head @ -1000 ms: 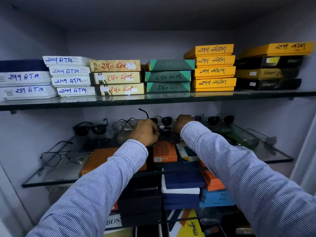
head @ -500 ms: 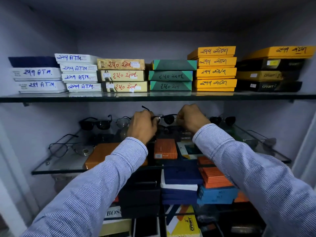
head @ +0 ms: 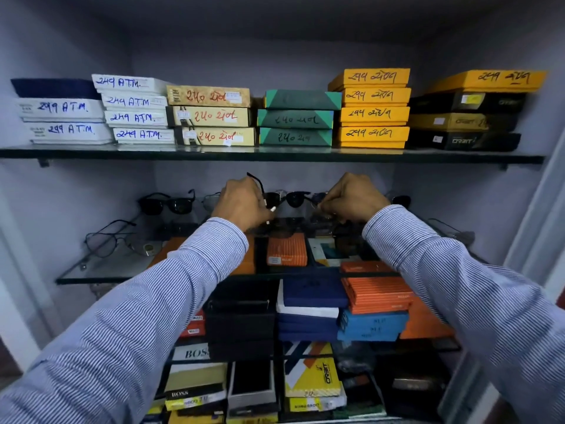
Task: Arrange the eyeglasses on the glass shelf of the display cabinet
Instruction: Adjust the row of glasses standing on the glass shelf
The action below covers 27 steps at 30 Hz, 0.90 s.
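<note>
A pair of black sunglasses [head: 289,198] is held just above the back of the glass shelf [head: 101,270]. My left hand [head: 241,201] grips its left temple, which sticks up past my knuckles. My right hand [head: 351,198] pinches the right side of the frame. Another black pair [head: 166,204] stands at the back left. A thin wire-framed pair [head: 107,241] lies near the left edge. More glasses [head: 400,199] peek out at the back right, partly hidden by my right wrist.
The upper glass shelf [head: 275,155] carries stacks of labelled white, tan, green, yellow and black boxes. Orange, blue and black cases [head: 376,293] are piled under and in front of the lower shelf. Cabinet walls close in on both sides.
Both hands have lifted slightly with the black sunglasses and drawn a little apart. The camera view has shifted closer and to the right.
</note>
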Available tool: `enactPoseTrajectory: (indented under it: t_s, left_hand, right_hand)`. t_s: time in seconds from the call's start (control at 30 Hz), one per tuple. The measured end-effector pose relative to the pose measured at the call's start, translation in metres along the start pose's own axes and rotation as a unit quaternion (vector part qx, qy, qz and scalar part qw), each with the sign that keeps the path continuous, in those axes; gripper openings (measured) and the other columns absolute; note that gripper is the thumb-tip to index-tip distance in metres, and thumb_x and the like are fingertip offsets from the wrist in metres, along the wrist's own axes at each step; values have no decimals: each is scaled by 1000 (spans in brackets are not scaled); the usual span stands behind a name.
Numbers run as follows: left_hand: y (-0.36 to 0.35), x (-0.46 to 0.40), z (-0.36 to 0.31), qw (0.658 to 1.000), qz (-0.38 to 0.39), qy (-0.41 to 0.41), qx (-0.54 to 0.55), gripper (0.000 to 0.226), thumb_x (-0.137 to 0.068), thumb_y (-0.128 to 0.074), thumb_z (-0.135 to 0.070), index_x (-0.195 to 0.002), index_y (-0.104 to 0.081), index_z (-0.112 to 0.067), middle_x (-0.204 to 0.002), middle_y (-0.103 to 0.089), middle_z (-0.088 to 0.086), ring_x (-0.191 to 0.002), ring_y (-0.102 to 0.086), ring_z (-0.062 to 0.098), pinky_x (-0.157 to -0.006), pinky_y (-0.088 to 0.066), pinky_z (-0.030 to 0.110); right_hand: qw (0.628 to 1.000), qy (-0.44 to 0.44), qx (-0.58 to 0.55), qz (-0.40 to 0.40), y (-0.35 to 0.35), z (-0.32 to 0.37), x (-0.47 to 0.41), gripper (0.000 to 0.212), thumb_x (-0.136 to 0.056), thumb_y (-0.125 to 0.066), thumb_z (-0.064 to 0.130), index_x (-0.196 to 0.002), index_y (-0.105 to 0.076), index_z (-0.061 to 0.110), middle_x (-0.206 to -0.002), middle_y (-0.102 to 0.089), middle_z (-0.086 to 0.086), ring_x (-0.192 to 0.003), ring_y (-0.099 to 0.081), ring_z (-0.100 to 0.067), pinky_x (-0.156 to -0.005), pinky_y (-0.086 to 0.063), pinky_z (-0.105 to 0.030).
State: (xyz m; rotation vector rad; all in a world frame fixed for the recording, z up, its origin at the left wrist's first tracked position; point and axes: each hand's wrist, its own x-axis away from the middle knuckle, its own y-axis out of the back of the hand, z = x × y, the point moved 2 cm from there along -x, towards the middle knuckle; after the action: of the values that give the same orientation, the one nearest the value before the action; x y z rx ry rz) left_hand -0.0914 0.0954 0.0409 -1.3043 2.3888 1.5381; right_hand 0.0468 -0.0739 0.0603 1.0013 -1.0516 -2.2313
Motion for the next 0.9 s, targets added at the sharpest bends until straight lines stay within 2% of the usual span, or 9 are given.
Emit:
enactPoseTrajectory:
  t_s: [0.07,0.13,0.23,0.3,0.4,0.47,0.63,0.83,0.9]
  left_hand:
    - [4,2,2,999,-15,31,16,16,-73,-76,-16,-80,-69,-4,-97,-72,15,-90,-70,30,-80,-58,33]
    - [8,4,4,998,-23,58,29,17,-75,-73,-13,-87,-71,-2,-100,-72,15,-93,-69,30,-83,-58,32]
    - [13,7,8,995,-2,93,43,19,-78,-77,-13,-89,-72,2,-85,-75,18,-79,-74,32,-78,-63,38]
    - [16,9,9,991,32,119,57,16,-81,-78,-11,-88,-72,2,-76,-77,19,-62,-72,27,-65,-64,38]
    - [20,13,12,985,71,146,55,13,-81,-79,-7,-86,-74,3,-72,-77,16,-50,-63,20,-48,-57,28]
    - [21,14,15,984,78,153,50,13,-81,-80,-7,-86,-74,3,-72,-77,16,-47,-62,19,-46,-55,27]
    - [19,12,22,984,82,157,33,12,-79,-81,-7,-83,-74,2,-73,-78,16,-49,-64,20,-52,-57,29]
    - [14,11,25,985,87,151,9,11,-78,-79,-8,-81,-74,1,-72,-79,13,-56,-69,22,-75,-66,40]
    - [12,12,24,985,85,148,4,11,-77,-79,-9,-80,-74,0,-72,-79,13,-59,-70,23,-78,-65,41]
  right_hand:
    - [999,-44,3,-18,-3,-3,-2,16,-77,-80,17,-72,-80,1,-60,-73,-7,-38,-58,0,-47,-51,-14]
    - [996,-88,-1,-25,-7,-6,-3,20,-73,-83,22,-68,-78,3,-59,-73,-9,-45,-68,-12,-51,-58,-22]
    - [992,-125,-5,-23,-12,-4,-3,25,-69,-85,26,-72,-75,3,-63,-74,-10,-57,-73,-22,-58,-63,-34]
    - [991,-132,2,-18,-13,-1,-4,30,-70,-85,28,-78,-71,2,-76,-73,-10,-63,-69,-23,-48,-56,-27]
    - [991,-130,31,15,-15,3,-3,31,-73,-82,30,-74,-61,8,-86,-61,-10,-67,-56,-19,-41,-32,-20]
    - [990,-132,38,31,-17,6,-3,31,-75,-81,28,-70,-58,8,-83,-60,-10,-61,-54,-17,-42,-34,-20]
    - [988,-123,68,57,-25,12,-4,29,-75,-80,25,-85,-61,5,-84,-56,-10,-71,-58,-21,-60,-51,-29]
    - [982,-128,111,81,-30,15,-4,33,-76,-78,29,-88,-53,11,-77,-48,-6,-60,-42,-16,-67,-42,-26]
    - [979,-133,119,94,-30,16,-3,34,-76,-78,30,-91,-54,11,-70,-44,-4,-67,-44,-18,-69,-41,-26]
